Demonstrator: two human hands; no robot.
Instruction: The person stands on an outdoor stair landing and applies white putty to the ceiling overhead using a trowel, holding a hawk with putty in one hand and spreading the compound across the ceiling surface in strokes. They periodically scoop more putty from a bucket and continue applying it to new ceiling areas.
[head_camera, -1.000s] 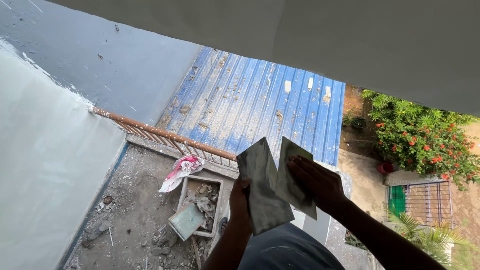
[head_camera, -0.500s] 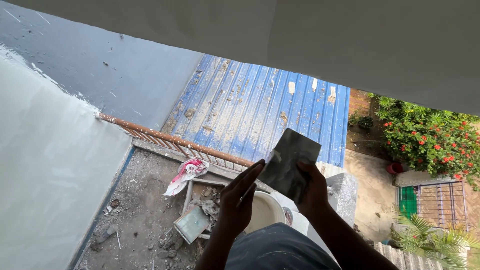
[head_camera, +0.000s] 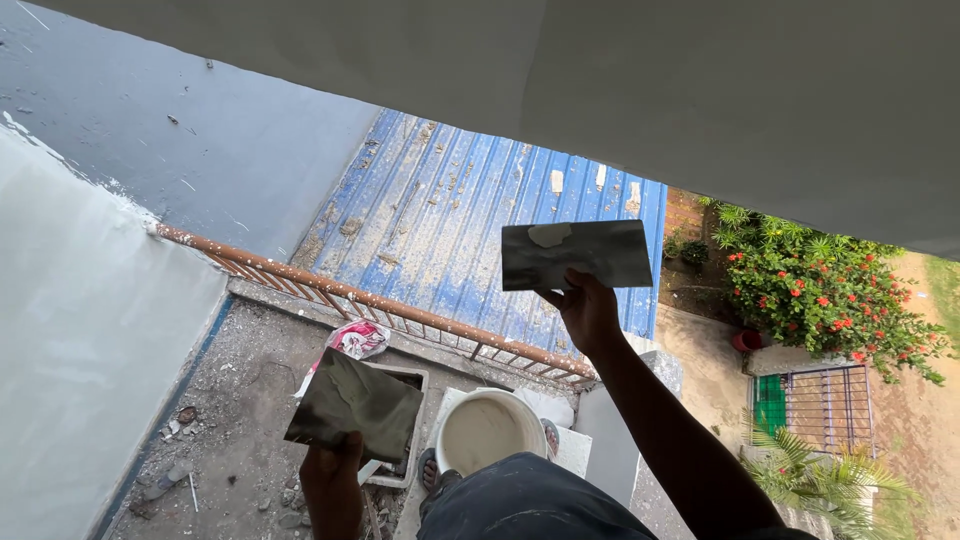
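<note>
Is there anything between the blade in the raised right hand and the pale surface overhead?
Nothing visible does. The right hand holds its metal blade up in open air just below the pale overhead surface. The left hand holds a second blade much lower.

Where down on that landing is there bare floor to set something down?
The barest patch is the grey floor between the pale wall and the shallow tray, below the railing, though gritty. It is crowded around the white bucket, the tray and the crumpled bag. Both hands hold metal blades.
</note>
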